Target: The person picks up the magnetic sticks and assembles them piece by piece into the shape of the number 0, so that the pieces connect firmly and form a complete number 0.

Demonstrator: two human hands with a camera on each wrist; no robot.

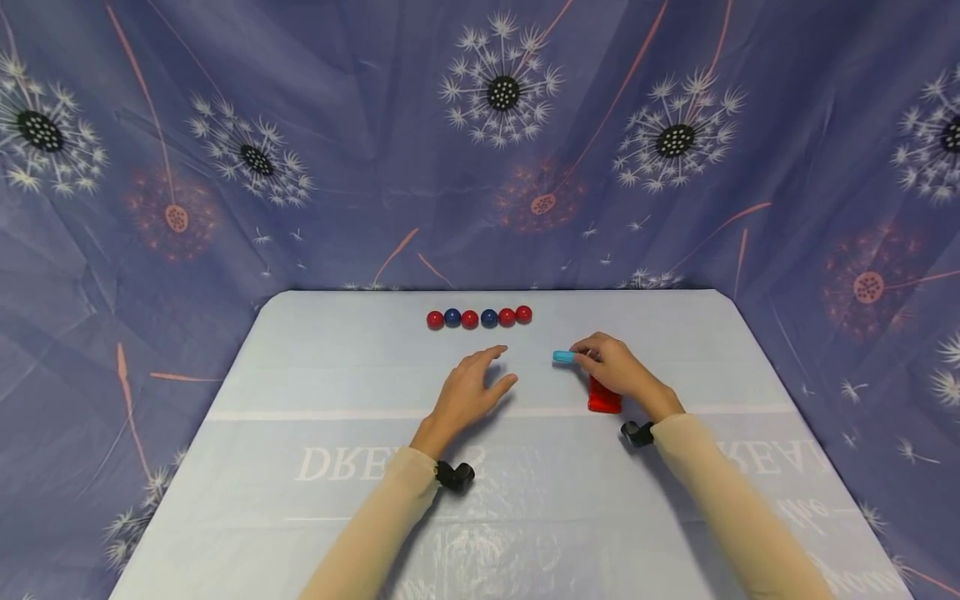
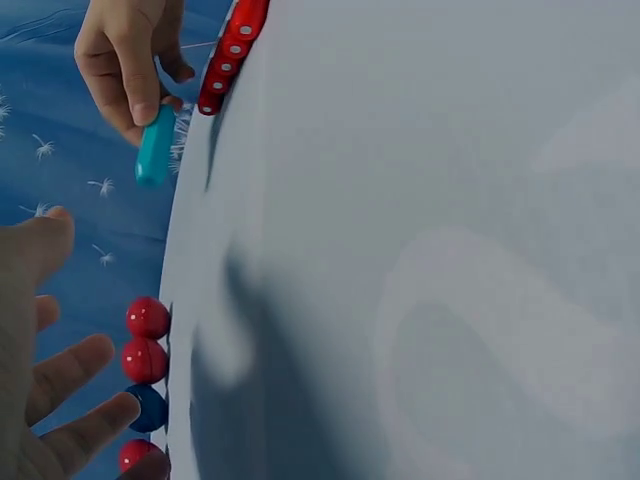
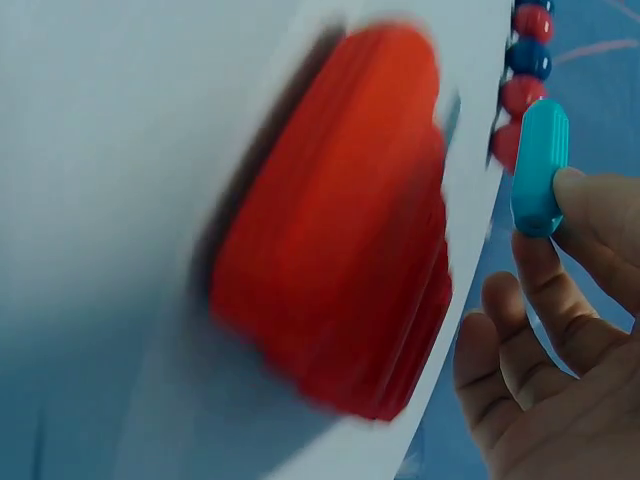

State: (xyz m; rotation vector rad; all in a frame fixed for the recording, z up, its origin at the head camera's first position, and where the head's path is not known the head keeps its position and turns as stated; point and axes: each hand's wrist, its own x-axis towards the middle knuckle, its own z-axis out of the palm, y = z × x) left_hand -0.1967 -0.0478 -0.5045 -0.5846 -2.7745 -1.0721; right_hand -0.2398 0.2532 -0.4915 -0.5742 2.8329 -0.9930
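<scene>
My right hand (image 1: 613, 367) pinches a small turquoise oblong piece (image 1: 564, 357) between thumb and fingertips, holding it above the table. In the right wrist view the turquoise piece (image 3: 540, 165) shows rounded ends and grooves along its length. Close under that hand lie red ribbed oblong pieces (image 1: 604, 400), set side by side; they loom large and blurred in the right wrist view, and the left wrist view shows pale dots on their ends. My left hand (image 1: 465, 396) hovers over the table's middle with fingers spread, holding nothing.
Along the far side of the white-covered table (image 1: 330, 358) runs a row of red and blue balls, including a blue ball (image 1: 489, 318) and a red ball (image 1: 435, 320). Behind the table hangs a blue dandelion-print cloth (image 1: 360, 167).
</scene>
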